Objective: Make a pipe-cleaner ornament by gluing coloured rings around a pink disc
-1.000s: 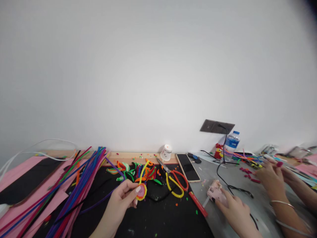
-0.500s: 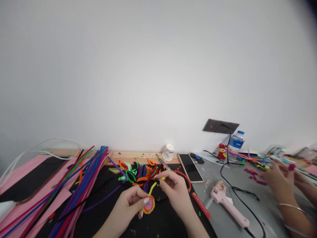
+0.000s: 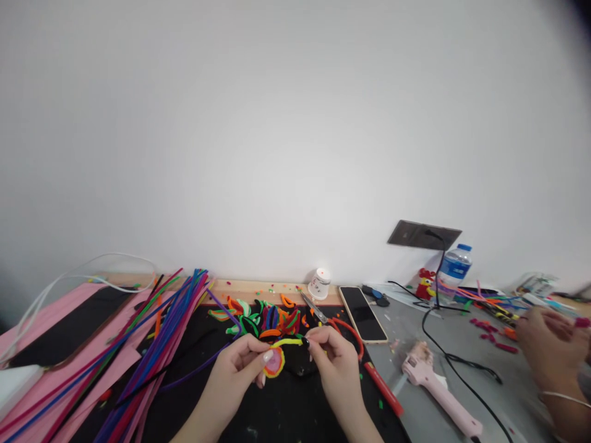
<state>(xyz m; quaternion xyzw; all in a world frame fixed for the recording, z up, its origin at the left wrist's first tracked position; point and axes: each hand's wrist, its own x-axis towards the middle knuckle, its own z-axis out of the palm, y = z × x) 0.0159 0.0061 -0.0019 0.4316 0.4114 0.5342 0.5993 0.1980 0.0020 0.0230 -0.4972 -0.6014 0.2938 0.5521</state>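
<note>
My left hand point(image 3: 244, 363) pinches the edge of a round coiled pipe cleaner disc point(image 3: 276, 363), pink in the middle and ringed in orange and yellow. From the top of the disc a yellow pipe cleaner end point(image 3: 289, 341) runs out to the right. My right hand point(image 3: 335, 360) is closed on its far tip, where a small dark piece shows at the fingertips. Behind both hands lies a heap of bent pipe cleaner shapes point(image 3: 272, 320) in green, orange, blue and red. Scissors point(image 3: 314, 307) rest just past my right hand.
Long pipe cleaners point(image 3: 161, 351) lie bundled at left over pink sheets point(image 3: 60, 311). To the right are a phone point(image 3: 364, 314), a red stick point(image 3: 384, 389), a pink glue gun point(image 3: 441, 394) with a cord, and a bottle point(image 3: 457, 266). Another person's hand point(image 3: 547, 344) works at far right.
My right hand has drawn the yellow end down and rightward, so it now stretches nearly level from the disc. The view has shifted slightly left.
</note>
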